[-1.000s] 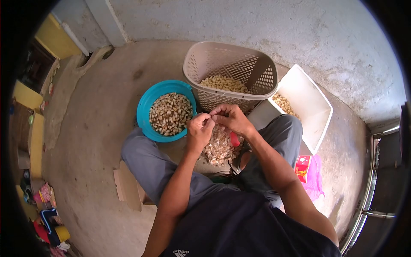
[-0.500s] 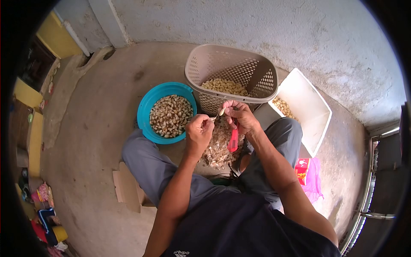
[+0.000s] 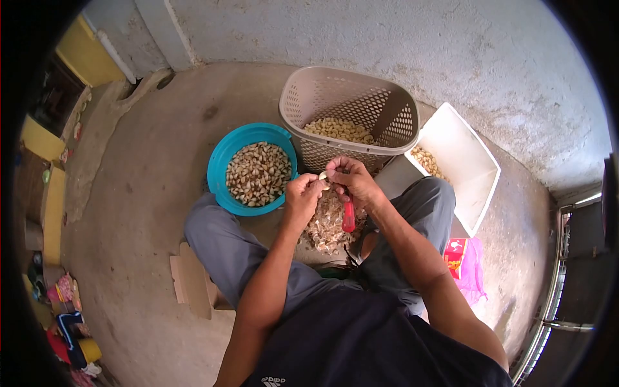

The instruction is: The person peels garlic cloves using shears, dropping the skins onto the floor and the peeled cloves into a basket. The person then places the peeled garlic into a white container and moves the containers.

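Observation:
My left hand (image 3: 302, 198) is closed in a pinch on a garlic clove (image 3: 326, 188). My right hand (image 3: 356, 180) meets it from the other side, with a red-handled knife (image 3: 349, 218) gripped in its fingers, handle hanging down and blade hidden. Between thumb and forefinger of that hand shows another pale piece of garlic (image 3: 323, 175). Below both hands lies a heap of papery garlic skins (image 3: 329, 226). To the left, a turquoise basin (image 3: 217, 169) holds many unpeeled cloves (image 3: 258, 174).
Behind my hands stands a brown perforated basket (image 3: 351, 149) with peeled cloves (image 3: 338, 130). A white tub (image 3: 467, 161) leans at the right with more peeled cloves (image 3: 427, 162). Cardboard (image 3: 193, 284) lies by my left leg, and a pink net bag (image 3: 474, 271) beyond my right knee.
My right hand has shifted slightly left and down, closer to my left hand. The pale garlic piece it pinches has moved left with it; the knife handle hangs a little lower.

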Demonstrator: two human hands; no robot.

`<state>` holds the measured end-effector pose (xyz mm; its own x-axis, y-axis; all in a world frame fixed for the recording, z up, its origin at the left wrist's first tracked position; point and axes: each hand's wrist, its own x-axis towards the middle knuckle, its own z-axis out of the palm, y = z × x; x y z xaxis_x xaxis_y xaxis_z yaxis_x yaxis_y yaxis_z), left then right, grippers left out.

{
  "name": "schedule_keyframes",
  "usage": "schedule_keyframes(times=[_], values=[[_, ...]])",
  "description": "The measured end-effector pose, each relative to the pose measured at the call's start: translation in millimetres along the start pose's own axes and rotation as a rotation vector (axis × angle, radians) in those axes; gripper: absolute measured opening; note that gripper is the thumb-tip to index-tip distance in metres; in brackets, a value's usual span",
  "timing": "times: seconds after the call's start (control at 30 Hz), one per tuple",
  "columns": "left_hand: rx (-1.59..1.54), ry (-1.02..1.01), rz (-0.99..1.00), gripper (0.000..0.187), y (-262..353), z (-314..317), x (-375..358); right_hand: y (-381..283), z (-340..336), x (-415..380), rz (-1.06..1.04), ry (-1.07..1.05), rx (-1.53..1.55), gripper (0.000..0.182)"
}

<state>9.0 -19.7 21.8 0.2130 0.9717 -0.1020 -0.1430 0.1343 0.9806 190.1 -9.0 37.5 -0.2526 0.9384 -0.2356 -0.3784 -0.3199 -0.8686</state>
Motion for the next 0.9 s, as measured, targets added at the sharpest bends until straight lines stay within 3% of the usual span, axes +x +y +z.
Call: schedule_keyframes(times=[0.13,0.33,0.43,0.53,0.63,0.73,0.83,0.9], values=[[-0.005,0.05,0.052,0.01,-9,-2,4,10,1,6,-0.051,-0.018,-0.245,0.007],[0.376,0.016,0.147,0.012,1,-1,0,9,-1,5,0.072,0.049,0.202,0.005],[0.336,0.023,0.181,0.013,-5,3,2,8,-1,3,0.122,-0.002,0.274,0.002],[0.322,0.026,0.174,0.012,-6,1,2,4,4,-1,0.09,-0.004,0.148,0.006],[0.233,0.017,0.179,0.011,-9,-3,6,-7,-2,-1,-0.052,-0.046,-0.237,0.01],[0.09,-0.003,0.054,0.012,-5,-8,4,-32,-16,2,-0.102,0.227,0.005,0.019],[0.004,-0.025,-0.024,0.013,3,-6,2,-35,-31,6,-0.181,0.321,-0.309,0.03],[-0.011,-0.018,-0.021,0.014,5,-4,3,-35,-23,-2,-0.133,0.145,-0.464,0.032]])
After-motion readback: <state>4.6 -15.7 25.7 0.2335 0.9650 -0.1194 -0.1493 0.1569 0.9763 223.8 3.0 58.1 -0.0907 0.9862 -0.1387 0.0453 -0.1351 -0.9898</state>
